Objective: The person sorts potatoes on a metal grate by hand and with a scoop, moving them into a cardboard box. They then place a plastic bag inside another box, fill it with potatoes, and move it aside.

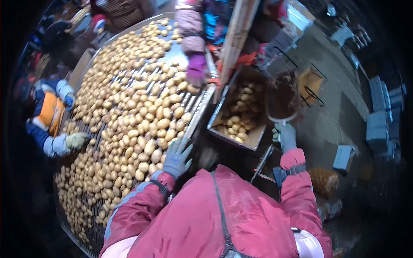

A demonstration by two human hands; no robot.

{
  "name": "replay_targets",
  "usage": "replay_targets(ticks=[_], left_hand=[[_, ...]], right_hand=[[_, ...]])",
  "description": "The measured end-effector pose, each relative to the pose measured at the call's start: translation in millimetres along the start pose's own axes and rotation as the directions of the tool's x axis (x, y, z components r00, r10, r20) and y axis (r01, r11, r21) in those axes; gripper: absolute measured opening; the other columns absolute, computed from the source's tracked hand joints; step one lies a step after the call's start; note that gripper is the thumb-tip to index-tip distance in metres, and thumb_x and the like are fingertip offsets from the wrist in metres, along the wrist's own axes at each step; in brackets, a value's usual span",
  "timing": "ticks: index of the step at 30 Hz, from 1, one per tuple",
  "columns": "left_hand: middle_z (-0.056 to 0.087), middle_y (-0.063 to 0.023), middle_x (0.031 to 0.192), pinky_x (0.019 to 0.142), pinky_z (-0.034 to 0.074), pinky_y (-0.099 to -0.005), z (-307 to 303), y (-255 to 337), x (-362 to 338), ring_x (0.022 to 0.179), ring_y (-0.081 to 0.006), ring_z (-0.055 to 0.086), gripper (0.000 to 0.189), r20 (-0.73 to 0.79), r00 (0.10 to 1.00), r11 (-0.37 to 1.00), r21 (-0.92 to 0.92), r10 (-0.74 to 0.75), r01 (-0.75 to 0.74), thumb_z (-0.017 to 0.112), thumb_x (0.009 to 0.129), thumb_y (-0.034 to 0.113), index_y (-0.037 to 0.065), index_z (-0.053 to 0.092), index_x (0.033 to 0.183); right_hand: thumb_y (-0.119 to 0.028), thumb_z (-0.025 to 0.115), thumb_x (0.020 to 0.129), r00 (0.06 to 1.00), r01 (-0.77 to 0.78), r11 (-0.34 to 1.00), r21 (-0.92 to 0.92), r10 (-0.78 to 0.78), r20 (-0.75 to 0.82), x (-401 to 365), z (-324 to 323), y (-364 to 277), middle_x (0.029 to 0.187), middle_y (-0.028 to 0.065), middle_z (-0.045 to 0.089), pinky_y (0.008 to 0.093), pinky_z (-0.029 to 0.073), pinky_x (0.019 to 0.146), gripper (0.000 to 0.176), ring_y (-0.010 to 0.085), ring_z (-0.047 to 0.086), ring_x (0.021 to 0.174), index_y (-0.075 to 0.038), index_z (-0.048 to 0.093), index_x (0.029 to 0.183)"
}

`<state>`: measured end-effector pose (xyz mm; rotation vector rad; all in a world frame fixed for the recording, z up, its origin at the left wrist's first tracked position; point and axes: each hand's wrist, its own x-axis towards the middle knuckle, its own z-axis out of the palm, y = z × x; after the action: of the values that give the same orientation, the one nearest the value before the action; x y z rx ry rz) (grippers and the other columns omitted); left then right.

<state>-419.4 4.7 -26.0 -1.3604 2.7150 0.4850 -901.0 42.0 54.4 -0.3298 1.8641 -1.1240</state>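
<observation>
left hand (176,157) gloved, fingers spread wide over potatoes (142,116) on the tabletop (195,107); right hand (286,136) grips a soil-caked scoop (282,98) (just beside a crate (254,139)).

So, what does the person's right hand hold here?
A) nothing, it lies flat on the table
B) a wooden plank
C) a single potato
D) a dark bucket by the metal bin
D: the right hand grips the lower rim of the bucket, which sits at the right end of the bin holding potatoes.
</observation>
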Motion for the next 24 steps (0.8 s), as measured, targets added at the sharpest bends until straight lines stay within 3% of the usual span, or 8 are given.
replay_targets(ticks=[10, 11, 14, 16, 17, 19, 22, 24], left_hand=[[0.036, -0.0151, 0.161, 0.121, 0.029, -0.0539, -22.8, 5.6, -5.1, 0.15, -0.0379, 0.032, 0.058, -0.266, 0.959, 0.984, -0.124, 0.095, -0.131, 0.075, 0.081, 0.033, 0.013, 0.062, 0.134], [0.036, -0.0151, 0.161, 0.123, 0.027, -0.0538, -16.3, 6.2, 3.5, 0.15, -0.0375, 0.032, 0.057, -0.12, 0.992, 0.985, -0.161, 0.047, -0.066, 0.075, 0.082, 0.033, 0.013, 0.063, 0.134], [0.047, -0.0185, 0.151, 0.118, 0.034, -0.0521, -13.1, 12.4, -2.6, 0.143, -0.0396, 0.04, 0.062, -0.247, 0.969, 0.876, -0.471, -0.02, -0.102, 0.075, 0.083, 0.043, 0.011, 0.062, 0.134], [0.051, -0.0232, 0.146, 0.115, 0.038, -0.0454, -57.6, 29.8, -31.9, 0.139, -0.0379, 0.046, 0.071, 0.167, 0.953, 0.737, -0.605, -0.252, 0.301, 0.076, 0.084, 0.046, 0.004, 0.057, 0.138], [0.051, -0.0232, 0.146, 0.115, 0.038, -0.0454, -63.9, 25.0, -45.1, 0.139, -0.0379, 0.046, 0.071, 0.155, 0.952, 0.737, -0.605, -0.262, 0.302, 0.076, 0.084, 0.046, 0.004, 0.057, 0.138], [0.06, -0.0162, 0.142, 0.112, 0.043, -0.0385, -68.0, 7.2, -83.5, 0.132, -0.0297, 0.056, 0.071, 0.091, 0.988, 0.135, -0.985, -0.122, 0.108, 0.077, 0.09, 0.041, 0.002, 0.051, 0.144], [0.067, -0.0143, 0.13, 0.099, 0.054, -0.0378, -79.2, -10.7, -135.0, 0.117, -0.0275, 0.067, 0.053, 0.527, 0.816, -0.493, -0.789, -0.236, 0.367, 0.072, 0.096, 0.027, 0.001, 0.056, 0.139], [0.07, -0.0138, 0.126, 0.099, 0.056, -0.0405, -113.0, -3.3, -179.4, 0.112, -0.0284, 0.069, 0.046, 0.53, 0.669, -0.529, -0.816, -0.522, 0.233, 0.07, 0.098, 0.022, 0.0, 0.059, 0.137]], right_hand=[[-0.025, 0.064, 0.098, 0.932, -0.177, 0.984, -0.029, 0.177, 0.316, -136.5, 54.5, 44.8, 0.065, 0.0048, 0.06, 0.0317, 0.046, 0.038, 0.03, 0.0166, 0.056, 0.043, -0.001, 0.069, 0.116], [-0.025, 0.064, 0.098, 0.902, -0.177, 0.981, -0.075, 0.193, 0.387, -142.5, 63.7, 41.1, 0.065, 0.0043, 0.06, 0.0305, 0.046, 0.038, 0.032, 0.0157, 0.055, 0.045, -0.001, 0.069, 0.118], [-0.024, 0.069, 0.096, 0.868, -0.131, 0.969, -0.212, 0.215, 0.448, -173.7, 108.4, 14.6, 0.071, 0.0013, 0.059, 0.0278, 0.044, 0.04, 0.03, 0.0131, 0.056, 0.053, -0.003, 0.072, 0.117], [-0.024, 0.072, 0.095, 0.776, -0.18, 0.961, -0.212, 0.271, 0.569, -182.5, 137.2, 11.4, 0.073, -0.0002, 0.058, 0.0283, 0.045, 0.041, 0.028, 0.0131, 0.057, 0.056, -0.005, 0.072, 0.115], [-0.025, 0.072, 0.095, 0.717, -0.163, 0.958, -0.237, 0.28, 0.638, -177.8, 150.0, 17.1, 0.074, 0.0003, 0.06, 0.0287, 0.046, 0.042, 0.027, 0.0133, 0.058, 0.056, -0.004, 0.071, 0.112], [-0.025, 0.072, 0.095, 0.653, -0.09, 0.946, -0.313, 0.293, 0.698, -178.0, 178.2, 22.9, 0.075, 0.0016, 0.063, 0.0287, 0.046, 0.043, 0.028, 0.0134, 0.058, 0.054, -0.002, 0.07, 0.11], [-0.026, 0.072, 0.096, 0.516, 0.01, 0.932, -0.363, 0.306, 0.8, -222.4, 226.0, -2.2, 0.074, 0.0003, 0.062, 0.026, 0.044, 0.045, 0.025, 0.0112, 0.055, 0.052, -0.003, 0.069, 0.103], [-0.024, 0.073, 0.094, 0.29, 0.373, 0.858, -0.354, 0.255, 0.923, -248.0, 257.1, -7.1, 0.073, -0.0007, 0.061, 0.0221, 0.041, 0.047, 0.022, 0.0089, 0.051, 0.05, -0.003, 0.067, 0.098]])
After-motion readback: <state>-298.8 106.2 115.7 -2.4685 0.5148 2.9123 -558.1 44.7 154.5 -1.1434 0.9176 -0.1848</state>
